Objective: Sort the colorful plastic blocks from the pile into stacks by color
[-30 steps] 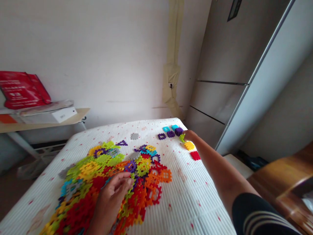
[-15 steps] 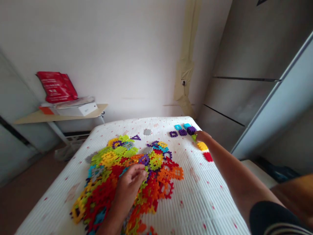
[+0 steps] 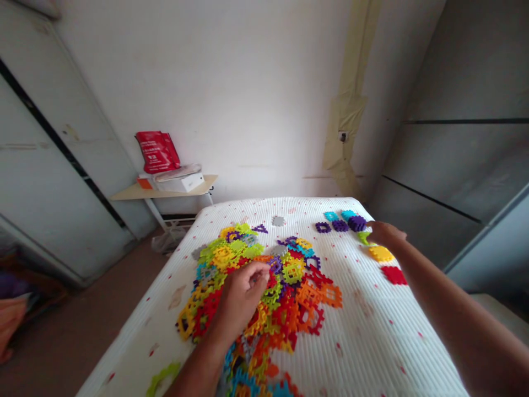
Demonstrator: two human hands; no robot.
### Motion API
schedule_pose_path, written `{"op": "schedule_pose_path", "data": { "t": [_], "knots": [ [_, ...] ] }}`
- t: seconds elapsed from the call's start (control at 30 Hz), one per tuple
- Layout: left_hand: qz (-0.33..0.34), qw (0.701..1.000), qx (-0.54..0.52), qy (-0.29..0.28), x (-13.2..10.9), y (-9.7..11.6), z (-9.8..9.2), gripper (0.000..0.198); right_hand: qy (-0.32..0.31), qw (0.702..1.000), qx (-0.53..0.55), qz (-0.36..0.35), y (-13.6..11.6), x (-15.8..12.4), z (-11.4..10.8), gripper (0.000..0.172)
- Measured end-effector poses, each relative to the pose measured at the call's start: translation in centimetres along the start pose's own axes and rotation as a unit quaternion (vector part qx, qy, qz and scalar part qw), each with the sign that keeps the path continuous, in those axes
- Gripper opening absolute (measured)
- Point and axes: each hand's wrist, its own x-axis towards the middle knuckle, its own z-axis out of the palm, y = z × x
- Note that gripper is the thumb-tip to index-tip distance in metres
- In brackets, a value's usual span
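My left hand [image 3: 243, 292] is over a pile of toothed plastic interlocking tiles [image 3: 223, 256] in many colours. Its thumb and index finger are pinched together; what is between them, if anything, I cannot make out. At the bed's far right, my right hand [image 3: 386, 234] closes its fingers at a green interlocking tile [image 3: 363, 237], which it partly covers. Its index fingertip is close beside a stack of purple tiles [image 3: 356, 223]. Yellow tiles [image 3: 381, 253] and red tiles [image 3: 394, 274] lie just nearer, below the right wrist.
More purple tiles [image 3: 340, 225] and cyan tiles [image 3: 330, 215] lie left of the purple stack. A single grey tile [image 3: 278, 220] sits near the back of the white bed cover [image 3: 351, 331]. Beyond are a small table [image 3: 132, 192] with a red bag [image 3: 157, 151], and grey cabinets [image 3: 454, 160].
The view has turned left, so everything sits farther right in the picture. Both hands stay at about the same places, the left over the pile, the right by the purple stack.
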Motion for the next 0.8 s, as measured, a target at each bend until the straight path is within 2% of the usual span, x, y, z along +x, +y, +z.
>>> {"op": "schedule_pose_path", "data": {
  "t": [0.07,0.1,0.2,0.3,0.4,0.53,0.67,0.8],
  "knots": [
    [0.019,0.985,0.170,0.006,1.9,-0.6,-1.9,0.026,0.000,1.000,0.012,-0.009,-1.1,-2.2,-0.6,0.041],
    [0.016,0.964,0.264,0.000,3.0,-1.1,-2.8,0.027,0.015,0.999,0.020,-0.034,-1.8,-3.5,-0.7,0.042],
    [-0.012,0.939,0.343,-0.001,6.2,-3.2,-4.3,0.028,0.062,0.984,0.066,-0.156,-4.2,-8.2,-0.2,0.039],
    [-0.033,0.923,0.384,-0.004,8.2,-5.2,-4.4,0.031,0.068,0.957,0.110,-0.261,-6.1,-12.3,1.2,0.031],
    [-0.037,0.912,0.407,-0.013,8.8,-6.4,-3.8,0.028,0.061,0.942,0.113,-0.310,-7.0,-14.4,2.4,0.025],
    [-0.035,0.912,0.409,-0.002,8.5,-6.6,-3.4,0.028,0.080,0.939,0.110,-0.316,-7.2,-14.8,3.3,0.023],
    [-0.027,0.930,0.365,0.024,8.3,-6.0,-3.6,0.025,0.094,0.938,0.128,-0.307,-7.3,-14.6,3.5,0.025],
    [-0.022,0.961,0.269,0.066,7.8,-4.9,-3.8,0.025,0.082,0.941,0.130,-0.303,-7.5,-14.7,3.4,0.022]
  ]
}}
